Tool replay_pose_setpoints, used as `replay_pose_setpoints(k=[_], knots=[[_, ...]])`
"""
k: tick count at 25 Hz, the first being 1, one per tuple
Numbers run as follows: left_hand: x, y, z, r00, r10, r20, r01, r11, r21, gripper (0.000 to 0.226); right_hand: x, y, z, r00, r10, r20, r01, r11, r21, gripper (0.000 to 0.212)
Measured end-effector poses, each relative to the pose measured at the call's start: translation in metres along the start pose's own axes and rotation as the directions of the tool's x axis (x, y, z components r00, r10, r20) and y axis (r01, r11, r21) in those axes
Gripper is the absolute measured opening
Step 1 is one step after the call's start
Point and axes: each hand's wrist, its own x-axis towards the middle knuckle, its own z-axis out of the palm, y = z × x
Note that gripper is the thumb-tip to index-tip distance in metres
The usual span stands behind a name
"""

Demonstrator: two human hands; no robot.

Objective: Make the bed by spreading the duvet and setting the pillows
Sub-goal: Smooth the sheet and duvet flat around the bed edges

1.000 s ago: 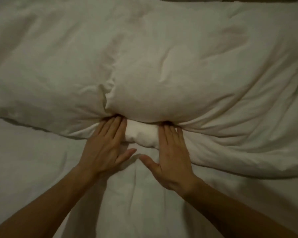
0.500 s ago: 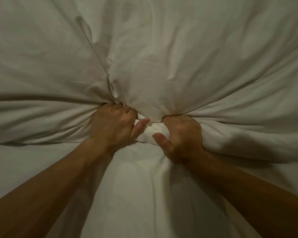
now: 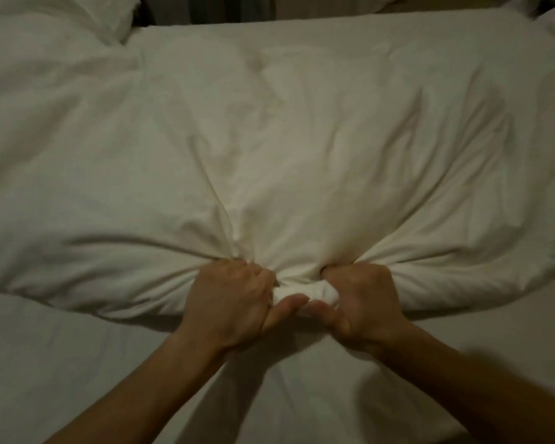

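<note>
Head view: the left hand [image 3: 229,304] and right hand [image 3: 361,302] clench fistfuls of the white duvet [image 3: 302,149] at its near edge, thumbs almost touching. The duvet lies bunched across the bed sheet [image 3: 61,354]. With both grips so close together, a pull risks dragging only the middle, leaving the sides crumpled.

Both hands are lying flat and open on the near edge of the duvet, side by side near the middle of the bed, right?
Not quite. In the head view the left hand and the right hand are fists, fingers curled into the near edge of the duvet, bunching it. They are side by side near the middle, as you said.
</note>
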Motion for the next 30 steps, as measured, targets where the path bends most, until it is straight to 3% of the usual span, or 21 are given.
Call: replay_pose_setpoints(k=[3,6,8,12,18,21,25,30], knots=[[-0.024,0.008,0.022,0.989,-0.078,0.124,0.081,0.997,-0.02,0.078,-0.023,-0.003,0.022,0.989,0.076,0.124,-0.071,0.997,-0.042,0.073],[-0.047,0.002,0.002,0.995,-0.032,0.093,0.031,0.999,0.013,0.068,-0.025,-0.017,0.022,0.991,0.066,0.116,-0.079,0.991,0.106,0.074],[-0.066,-0.013,-0.025,0.998,-0.049,0.049,0.046,0.997,0.06,0.065,-0.02,-0.04,0.017,0.998,-0.014,0.059,0.0,0.975,0.221,0.085],[-0.115,-0.066,-0.067,0.979,-0.202,0.016,0.2,0.975,0.091,0.069,-0.001,-0.1,0.024,0.997,-0.081,0.016,0.069,0.924,0.376,0.095],[-0.174,-0.172,-0.078,0.958,-0.265,0.107,0.259,0.964,0.067,0.069,0.032,-0.202,0.11,0.976,-0.129,0.173,0.032,0.879,0.476,0.089],[-0.184,-0.223,-0.05,0.953,-0.26,0.157,0.267,0.963,-0.026,0.078,0.038,-0.214,0.16,0.971,-0.008,0.241,-0.082,0.928,0.363,0.095],[-0.169,-0.269,0.001,0.953,-0.189,0.235,0.219,0.969,-0.111,0.097,0.049,-0.204,0.215,0.99,0.081,0.115,-0.099,0.981,0.164,0.1],[-0.141,-0.305,0.041,0.994,-0.042,0.103,0.059,0.985,-0.164,0.082,0.078,-0.197,0.255,0.993,0.116,0.018,-0.115,0.992,-0.051,0.09]])
